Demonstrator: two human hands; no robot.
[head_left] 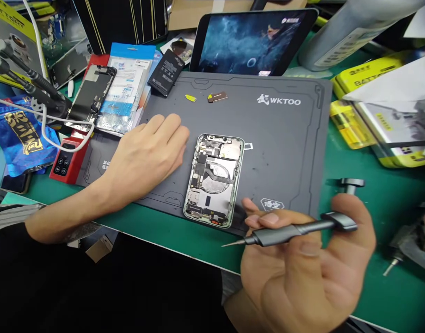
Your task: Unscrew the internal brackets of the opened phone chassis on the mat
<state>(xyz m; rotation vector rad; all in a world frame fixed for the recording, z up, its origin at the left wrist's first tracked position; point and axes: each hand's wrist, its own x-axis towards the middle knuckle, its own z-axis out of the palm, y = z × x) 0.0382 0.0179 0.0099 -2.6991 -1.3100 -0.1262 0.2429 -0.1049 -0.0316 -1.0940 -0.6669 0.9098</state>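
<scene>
An opened phone [215, 185] lies on the dark grey mat, its inner boards and a round coil showing; the battery bay holds no battery. My right hand [302, 273], palm up, grips a grey precision screwdriver [278, 235] whose thin tip points left, just below the phone. Left of the phone, my left hand [146, 152] rests over the mat with curled fingers; its fingertips are hidden from me. From the phone's right edge sticks out a SIM tray [249, 146]. A black phone battery [166, 72] lies at the mat's upper edge.
At the back, a tablet [250, 44] leans upright playing video. Two small parts, one a brown metal plate [217, 96], lie on the mat [288, 134]. A removed phone screen [92, 92] and a blue-white packet [125, 88] are on the left. Yellow boxes [368, 74] sit right, near another screwdriver [353, 184].
</scene>
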